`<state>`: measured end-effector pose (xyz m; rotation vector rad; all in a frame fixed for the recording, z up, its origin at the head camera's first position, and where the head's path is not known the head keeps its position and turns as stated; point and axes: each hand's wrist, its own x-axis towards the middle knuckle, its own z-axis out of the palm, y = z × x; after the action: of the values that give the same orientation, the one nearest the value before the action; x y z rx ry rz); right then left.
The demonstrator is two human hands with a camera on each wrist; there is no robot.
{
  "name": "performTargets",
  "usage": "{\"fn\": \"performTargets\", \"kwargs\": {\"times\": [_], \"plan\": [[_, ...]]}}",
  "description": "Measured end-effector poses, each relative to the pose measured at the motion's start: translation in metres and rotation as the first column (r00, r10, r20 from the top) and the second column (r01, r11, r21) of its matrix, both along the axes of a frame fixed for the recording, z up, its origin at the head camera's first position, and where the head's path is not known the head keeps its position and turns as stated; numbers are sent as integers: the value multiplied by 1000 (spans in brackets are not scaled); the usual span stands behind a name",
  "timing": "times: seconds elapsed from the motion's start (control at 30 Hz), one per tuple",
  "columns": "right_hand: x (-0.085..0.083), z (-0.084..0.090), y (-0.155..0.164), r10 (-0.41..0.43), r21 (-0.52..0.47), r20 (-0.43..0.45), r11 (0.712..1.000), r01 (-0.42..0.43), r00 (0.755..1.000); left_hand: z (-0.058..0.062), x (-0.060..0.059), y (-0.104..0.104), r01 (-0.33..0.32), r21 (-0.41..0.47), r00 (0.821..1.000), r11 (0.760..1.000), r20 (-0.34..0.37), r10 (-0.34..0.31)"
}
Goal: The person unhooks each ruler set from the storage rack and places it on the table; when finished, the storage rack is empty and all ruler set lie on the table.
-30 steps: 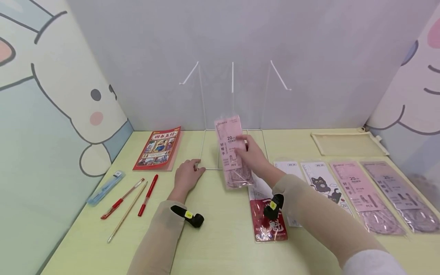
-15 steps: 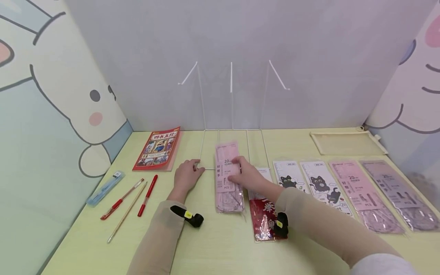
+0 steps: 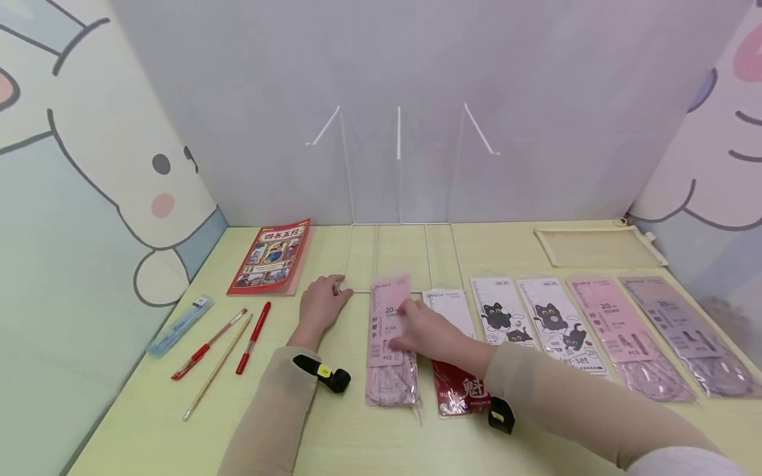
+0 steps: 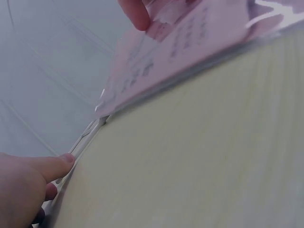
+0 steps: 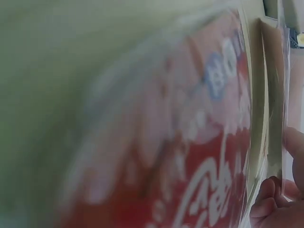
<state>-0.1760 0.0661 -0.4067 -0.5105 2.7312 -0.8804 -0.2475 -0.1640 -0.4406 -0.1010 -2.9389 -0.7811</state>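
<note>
My right hand [image 3: 431,330] pinches a pink ruler set packet [image 3: 385,337] by its right edge, thumb on its printed front. The clear packet lies close over the table, its top end by the front wire of a white wire display rack [image 3: 428,254]. Around that rack's front left corner my left hand [image 3: 323,304] curls its fingers; in the left wrist view the fingertips [image 4: 66,159] press on the wire. Right beside the pink packet is a red and white packet [image 3: 458,390], partly hidden under my right hand. It fills much of the right wrist view.
Two white cat ruler sets [image 3: 550,314], another pink packet [image 3: 625,330] and a mauve packet [image 3: 684,330] lie in a row at right. A cream mesh pouch [image 3: 601,248] is behind them. At left are a red book [image 3: 270,258], a blue pen case [image 3: 180,327], red pens [image 3: 253,337] and a pencil [image 3: 217,367].
My right hand has brought the pink packet down from over the rack toward me and slightly left, beside the red packet. My left hand has stayed on the rack's corner.
</note>
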Motion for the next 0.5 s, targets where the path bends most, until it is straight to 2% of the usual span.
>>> {"fn": "performTargets", "kwargs": {"times": [0.3,0.4,0.5], "plan": [[9,-2,0,79,112,-22,991,-76,997,-1,0,-1,6,1,1000,1000,-4,-6],[11,-3,0,125,186,-82,977,-108,989,-2,0,-1,5,4,1000,1000,-4,-5],[12,-2,1,174,265,-177,956,-123,969,-1,-1,0,2,7,1000,1000,-9,-2]]}}
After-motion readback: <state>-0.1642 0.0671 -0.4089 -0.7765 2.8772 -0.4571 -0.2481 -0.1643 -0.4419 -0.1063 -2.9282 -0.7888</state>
